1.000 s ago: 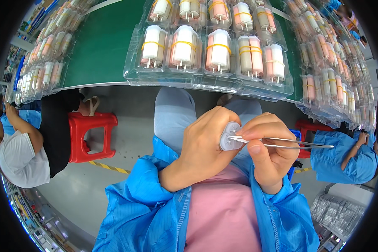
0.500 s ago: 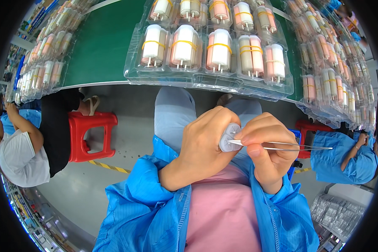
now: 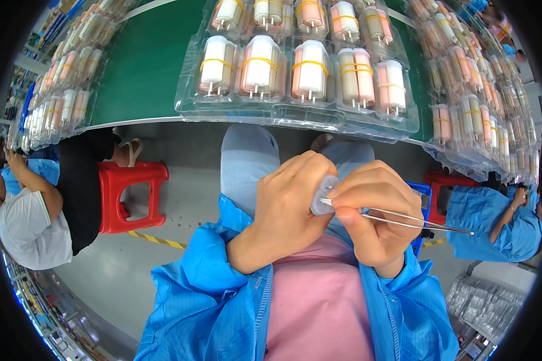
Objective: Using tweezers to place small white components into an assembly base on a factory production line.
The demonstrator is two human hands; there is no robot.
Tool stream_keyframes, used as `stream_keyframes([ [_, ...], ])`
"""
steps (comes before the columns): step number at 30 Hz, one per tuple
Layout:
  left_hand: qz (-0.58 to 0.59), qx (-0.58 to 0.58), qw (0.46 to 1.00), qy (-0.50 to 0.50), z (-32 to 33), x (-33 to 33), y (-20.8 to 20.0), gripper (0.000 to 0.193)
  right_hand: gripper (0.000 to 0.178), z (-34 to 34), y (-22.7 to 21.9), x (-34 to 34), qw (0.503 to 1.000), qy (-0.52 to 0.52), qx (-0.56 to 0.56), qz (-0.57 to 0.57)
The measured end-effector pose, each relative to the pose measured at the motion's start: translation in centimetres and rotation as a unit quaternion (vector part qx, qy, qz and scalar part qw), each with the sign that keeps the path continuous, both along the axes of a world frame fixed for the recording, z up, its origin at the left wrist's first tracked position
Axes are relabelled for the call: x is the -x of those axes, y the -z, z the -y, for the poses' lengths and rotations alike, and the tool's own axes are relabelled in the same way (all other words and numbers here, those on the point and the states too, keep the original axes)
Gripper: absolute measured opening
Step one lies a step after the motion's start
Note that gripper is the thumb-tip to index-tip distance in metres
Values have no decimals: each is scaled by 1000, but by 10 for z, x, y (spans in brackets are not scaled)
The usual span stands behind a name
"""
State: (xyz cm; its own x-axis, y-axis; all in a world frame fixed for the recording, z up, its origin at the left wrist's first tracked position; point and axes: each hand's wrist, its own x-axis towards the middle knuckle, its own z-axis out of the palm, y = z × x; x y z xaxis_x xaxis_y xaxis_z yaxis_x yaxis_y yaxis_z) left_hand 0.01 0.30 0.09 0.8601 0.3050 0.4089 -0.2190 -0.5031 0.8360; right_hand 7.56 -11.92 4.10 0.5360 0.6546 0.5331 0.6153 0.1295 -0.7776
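My left hand [image 3: 286,207] is closed around a small pale grey, rounded piece [image 3: 321,194], most of it hidden in the fist. Only its end face shows, turned toward my right hand [image 3: 376,213]. That hand pinches metal tweezers [image 3: 424,222], whose long end sticks out to the right past the fingers. At the pinched fingertips, a small white tip meets the end face of the piece; whether it is a pin or the tweezers' point I cannot make out. Both hands are held close together above my lap, in front of the table edge.
A clear plastic tray [image 3: 235,112] of banded white, pink and grey cylinder bundles with white pins sits on the green table [image 3: 138,72]. Stacked similar trays [image 3: 482,108] stand at right, others [image 3: 60,102] at left. Red stools [image 3: 132,192] and seated co-workers [image 3: 36,222] flank me.
Both hands have shifted slightly left with the grey piece, whose end face now shows narrower. The tweezers' outer end has dipped, so they slope more downward to the right.
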Motion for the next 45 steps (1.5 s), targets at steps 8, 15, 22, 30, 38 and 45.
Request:
stream_keyframes([
  [8,-2,-40,999,-13,0,0,3,31,14,0,-1,1,1000,8,11,20],
  [15,-13,-157,986,-56,-1,-1,1,33,17,-1,-4,3,994,27,44,98],
  [22,-4,-115,991,-66,0,-3,-2,24,14,11,8,2,990,42,-73,-111],
  [30,11,-77,995,-70,2,-4,-3,26,15,14,15,3,988,25,-78,-135],
  [38,14,-74,995,-66,1,-4,-2,27,14,11,18,4,985,30,-85,-150],
  [45,65,-20,996,-49,4,-5,4,25,14,6,17,4,984,36,-101,-144],
])
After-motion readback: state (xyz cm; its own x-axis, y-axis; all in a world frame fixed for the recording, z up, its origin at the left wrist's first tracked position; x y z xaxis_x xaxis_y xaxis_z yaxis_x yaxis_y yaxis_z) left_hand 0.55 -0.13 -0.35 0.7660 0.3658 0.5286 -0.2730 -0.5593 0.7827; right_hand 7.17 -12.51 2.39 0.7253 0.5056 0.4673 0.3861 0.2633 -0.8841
